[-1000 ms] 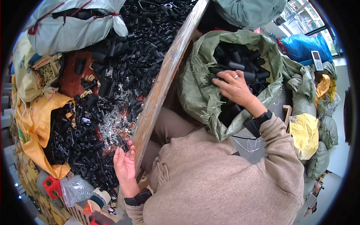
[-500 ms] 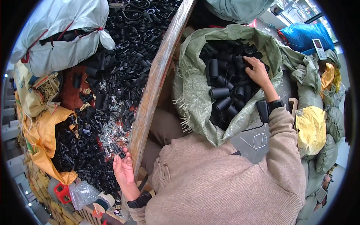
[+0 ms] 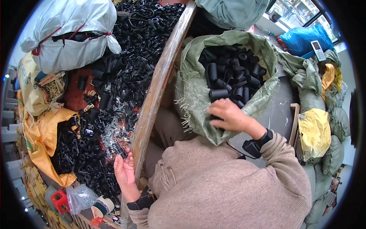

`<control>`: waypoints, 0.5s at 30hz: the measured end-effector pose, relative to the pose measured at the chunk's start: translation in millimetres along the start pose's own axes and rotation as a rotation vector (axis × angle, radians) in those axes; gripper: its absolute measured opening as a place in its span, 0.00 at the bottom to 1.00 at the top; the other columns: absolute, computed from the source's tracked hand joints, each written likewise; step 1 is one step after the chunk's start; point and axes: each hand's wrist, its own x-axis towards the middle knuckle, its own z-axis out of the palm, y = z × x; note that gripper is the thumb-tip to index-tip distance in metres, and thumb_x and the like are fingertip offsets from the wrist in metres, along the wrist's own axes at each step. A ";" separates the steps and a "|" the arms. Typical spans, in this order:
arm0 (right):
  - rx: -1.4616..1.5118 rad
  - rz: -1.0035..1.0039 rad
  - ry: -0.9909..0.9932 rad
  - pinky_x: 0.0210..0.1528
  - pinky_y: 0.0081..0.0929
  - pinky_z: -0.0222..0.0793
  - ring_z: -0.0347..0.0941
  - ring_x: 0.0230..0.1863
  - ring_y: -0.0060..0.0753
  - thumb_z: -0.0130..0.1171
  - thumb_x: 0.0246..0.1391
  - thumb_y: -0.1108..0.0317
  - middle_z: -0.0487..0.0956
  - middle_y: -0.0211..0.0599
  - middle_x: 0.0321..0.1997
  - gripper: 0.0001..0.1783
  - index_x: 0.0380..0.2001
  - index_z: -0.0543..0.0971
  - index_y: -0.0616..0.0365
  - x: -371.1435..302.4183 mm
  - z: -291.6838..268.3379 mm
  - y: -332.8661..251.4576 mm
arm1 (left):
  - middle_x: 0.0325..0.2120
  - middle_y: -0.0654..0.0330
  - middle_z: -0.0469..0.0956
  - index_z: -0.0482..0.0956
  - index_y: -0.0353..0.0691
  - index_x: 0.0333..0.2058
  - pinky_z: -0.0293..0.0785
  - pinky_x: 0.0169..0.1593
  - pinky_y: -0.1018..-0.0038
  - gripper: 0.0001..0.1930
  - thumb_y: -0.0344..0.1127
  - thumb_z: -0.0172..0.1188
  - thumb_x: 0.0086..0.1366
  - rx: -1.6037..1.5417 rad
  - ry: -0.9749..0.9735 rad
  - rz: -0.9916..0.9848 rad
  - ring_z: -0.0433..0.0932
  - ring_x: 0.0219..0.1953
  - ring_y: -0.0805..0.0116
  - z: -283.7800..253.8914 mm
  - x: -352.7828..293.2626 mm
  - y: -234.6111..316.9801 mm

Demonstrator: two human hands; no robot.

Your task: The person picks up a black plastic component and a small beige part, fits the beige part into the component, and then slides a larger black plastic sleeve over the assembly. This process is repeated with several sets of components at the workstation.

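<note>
Head: black part (image 3: 121,151) in left hand (image 3: 125,170)

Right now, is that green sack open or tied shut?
Open. The mouth of the green sack is spread wide, showing black cylindrical parts inside, with the right hand over its near side.

The right hand (image 3: 230,115) has moved from the far right part of the green sack (image 3: 191,78) to above its near side. Black cylinders (image 3: 255,69) at the sack's far right, before partly covered, are now uncovered.
</note>
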 end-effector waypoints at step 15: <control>0.191 0.037 -0.215 0.50 0.35 0.54 0.59 0.47 0.46 0.55 0.37 0.44 0.61 0.47 0.48 0.40 0.51 0.59 0.56 4.8 13.6 -20.7 | 0.36 0.48 0.70 0.63 0.29 0.42 0.74 0.37 0.75 0.14 0.29 0.45 0.59 -0.005 0.002 0.001 0.74 0.34 0.64 -2.1 -1.0 -0.3</control>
